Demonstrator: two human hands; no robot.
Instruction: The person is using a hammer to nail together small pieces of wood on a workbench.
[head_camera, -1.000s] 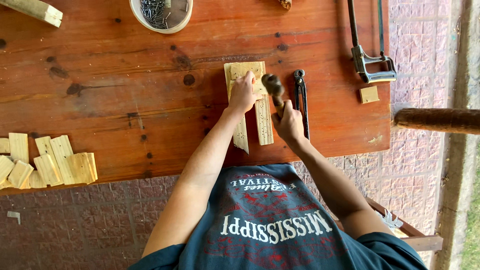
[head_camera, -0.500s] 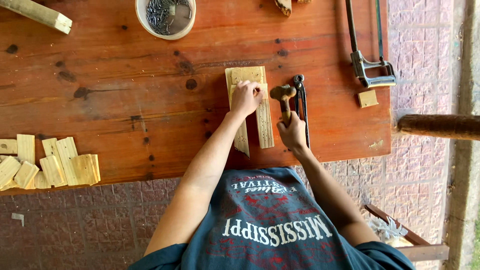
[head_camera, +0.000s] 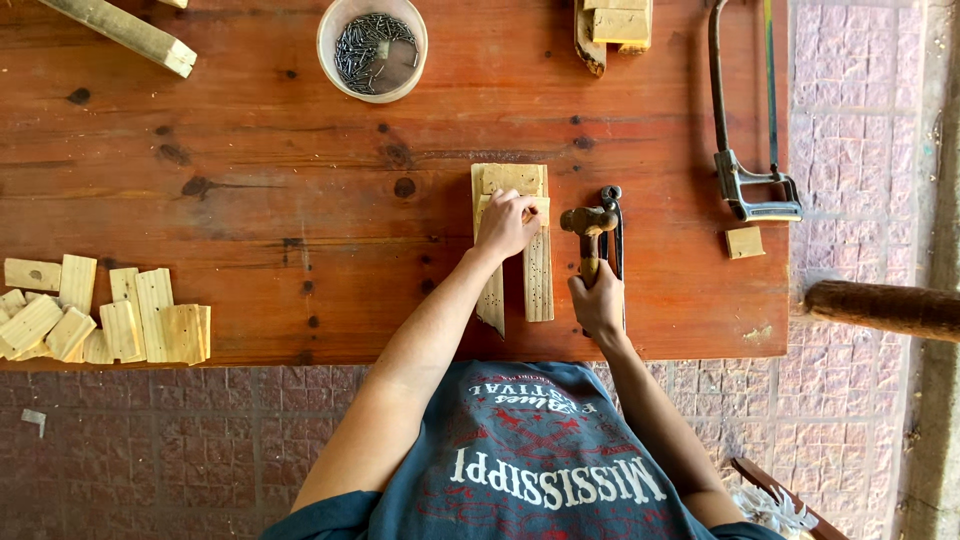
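Left hand: your left hand (head_camera: 507, 224) rests curled on the pale wooden slat assembly (head_camera: 515, 240), fingertips pinched together near its top cross-piece; whether a nail sits between them is too small to tell.
Right hand: your right hand (head_camera: 598, 300) is closed around the handle of the wooden-handled hammer (head_camera: 588, 232), whose steel head hangs level with your left hand, just to its right.
Workpiece: the slats lie flat on the reddish-brown wooden tabletop (head_camera: 250, 200), directly under your left hand and just left of the hammer; the long slat shows rows of small dark dots.
Beside the hammer: dark metal pincers (head_camera: 612, 230) lie along the far side of the handle from your left hand.
Step in hand: it looks like nailing, with the piece steadied and the hammer poised beside the spot.
Next move: a strike calls for a short, straight swing onto the point by your left fingertips, with those fingers kept clear of the head.
Beyond your left hand: a round pale bowl of dark nails (head_camera: 372, 46) stands well up the table.
Far left: a heap of short pale wood blocks (head_camera: 100, 315) lies well apart.
Far right: a metal-framed hacksaw (head_camera: 745, 130) lies well apart from the hammer.
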